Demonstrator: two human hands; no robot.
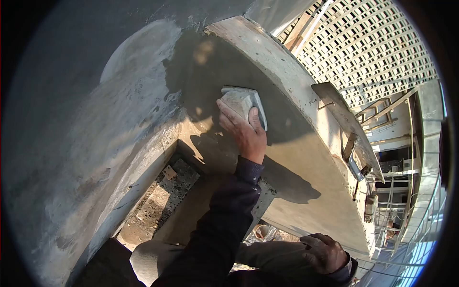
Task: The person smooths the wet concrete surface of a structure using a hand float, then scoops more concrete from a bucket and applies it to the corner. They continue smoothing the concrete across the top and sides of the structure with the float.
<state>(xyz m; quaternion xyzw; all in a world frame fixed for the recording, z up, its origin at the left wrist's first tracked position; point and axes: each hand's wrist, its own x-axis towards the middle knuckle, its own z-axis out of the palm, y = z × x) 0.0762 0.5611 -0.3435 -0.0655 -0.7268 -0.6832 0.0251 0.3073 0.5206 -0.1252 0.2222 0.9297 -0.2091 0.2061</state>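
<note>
Your left hand (pixel 249 137) pinches pale grey, smeared, angular float (pixel 239 101), fingers on left, thumb on right. Float sits against dark plaster (pixel 213 64), far centre. Your right hand (pixel 325 253), near right, fingers loosely bent, by leg (pixel 277 253).

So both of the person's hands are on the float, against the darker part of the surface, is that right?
Not quite: the head view shows only the left hand on the float; the right hand is down by the person's leg. The float does lie against the darker part.
</note>
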